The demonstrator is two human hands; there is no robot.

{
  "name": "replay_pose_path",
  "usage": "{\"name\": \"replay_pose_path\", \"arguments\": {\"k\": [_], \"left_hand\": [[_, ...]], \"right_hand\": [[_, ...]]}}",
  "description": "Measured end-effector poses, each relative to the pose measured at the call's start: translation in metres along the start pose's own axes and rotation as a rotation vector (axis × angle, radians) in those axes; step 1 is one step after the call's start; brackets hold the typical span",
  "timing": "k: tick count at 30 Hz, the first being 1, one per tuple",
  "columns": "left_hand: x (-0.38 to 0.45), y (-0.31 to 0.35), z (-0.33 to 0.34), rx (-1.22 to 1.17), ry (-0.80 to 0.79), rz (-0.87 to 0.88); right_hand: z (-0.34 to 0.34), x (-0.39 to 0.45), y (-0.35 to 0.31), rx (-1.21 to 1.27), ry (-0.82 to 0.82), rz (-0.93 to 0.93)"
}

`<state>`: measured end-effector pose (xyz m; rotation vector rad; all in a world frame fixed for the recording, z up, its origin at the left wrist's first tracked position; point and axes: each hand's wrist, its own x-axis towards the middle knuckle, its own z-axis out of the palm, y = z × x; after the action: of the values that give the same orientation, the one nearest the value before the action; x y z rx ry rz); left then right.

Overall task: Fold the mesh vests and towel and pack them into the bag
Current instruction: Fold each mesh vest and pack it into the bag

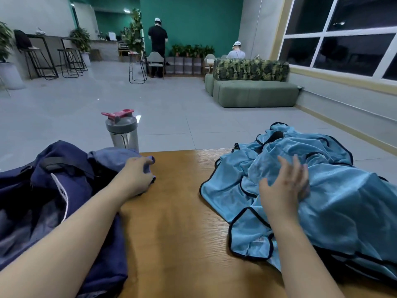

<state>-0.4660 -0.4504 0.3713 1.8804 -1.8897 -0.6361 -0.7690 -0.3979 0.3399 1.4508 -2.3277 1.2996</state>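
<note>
A navy bag (43, 190) lies open on the left of the wooden table (178, 211). A blue-grey towel (113, 155) lies bunched at the bag's far right edge. My left hand (137, 175) grips a corner of this towel, fingers curled round it. On the right lies a crumpled heap of light-blue mesh vests (333, 190) with black trim. My right hand (283, 183) hovers over or just touches the heap, fingers spread and straight.
A steel shaker bottle (123, 132) with a grey lid and red cap stands at the table's far edge, behind the towel. Beyond the table are a tiled floor, a green sofa (253, 91), bar stools, plants and two people far off.
</note>
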Motion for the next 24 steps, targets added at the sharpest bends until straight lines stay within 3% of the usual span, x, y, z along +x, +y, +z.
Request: {"name": "replay_pose_path", "arguments": {"k": [6, 11, 14, 17, 20, 24], "left_hand": [[-0.019, 0.035, 0.032, -0.145, -0.018, 0.084], [-0.034, 0.062, 0.051, -0.182, -0.144, 0.257], [-0.043, 0.074, 0.063, -0.239, -0.210, 0.323], [-0.056, 0.088, 0.077, -0.336, -0.296, 0.371], [-0.066, 0.105, 0.094, -0.370, -0.380, 0.361], [-0.067, 0.126, 0.124, -0.341, -0.336, 0.298]], "right_hand": [[-0.002, 0.014, 0.034, 0.015, -0.289, 0.180], [-0.009, 0.006, 0.036, -0.080, -0.192, 0.078], [-0.021, 0.003, 0.016, 0.134, -0.153, 0.029], [-0.035, -0.004, -0.010, 0.437, -0.221, -0.028], [-0.044, -0.014, -0.032, 0.530, -0.332, -0.144], [-0.042, -0.017, -0.030, 0.518, -0.487, -0.164]]}}
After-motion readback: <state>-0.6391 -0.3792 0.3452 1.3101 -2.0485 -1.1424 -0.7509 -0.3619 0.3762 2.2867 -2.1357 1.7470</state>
